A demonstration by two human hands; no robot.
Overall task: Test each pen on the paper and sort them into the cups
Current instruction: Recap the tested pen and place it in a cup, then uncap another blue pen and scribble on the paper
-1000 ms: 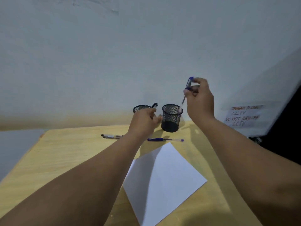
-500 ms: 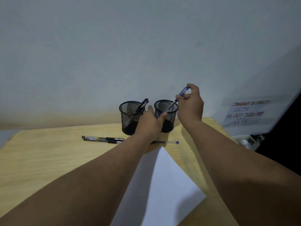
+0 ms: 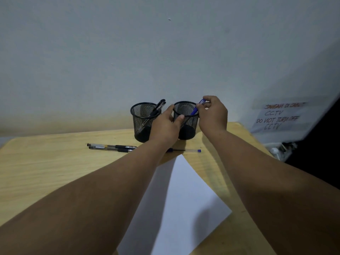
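Your right hand [image 3: 211, 115] pinches a blue pen [image 3: 196, 109], tip down inside the right cup [image 3: 185, 120], frame center. Left hand [image 3: 165, 126] grips that cup's wall. Left cup [image 3: 143, 122] holds black pens [image 3: 159, 106]. Paper [image 3: 184, 208] lies lower center.

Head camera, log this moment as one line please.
right hand: lowering blue pen into right cup | left hand: steadying cup | table pens: untested

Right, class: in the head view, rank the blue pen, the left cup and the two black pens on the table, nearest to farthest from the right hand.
1. blue pen: pinched in the right hand, inside the right cup.
2. left cup: beyond the left hand.
3. two black pens: lying far left on the table.
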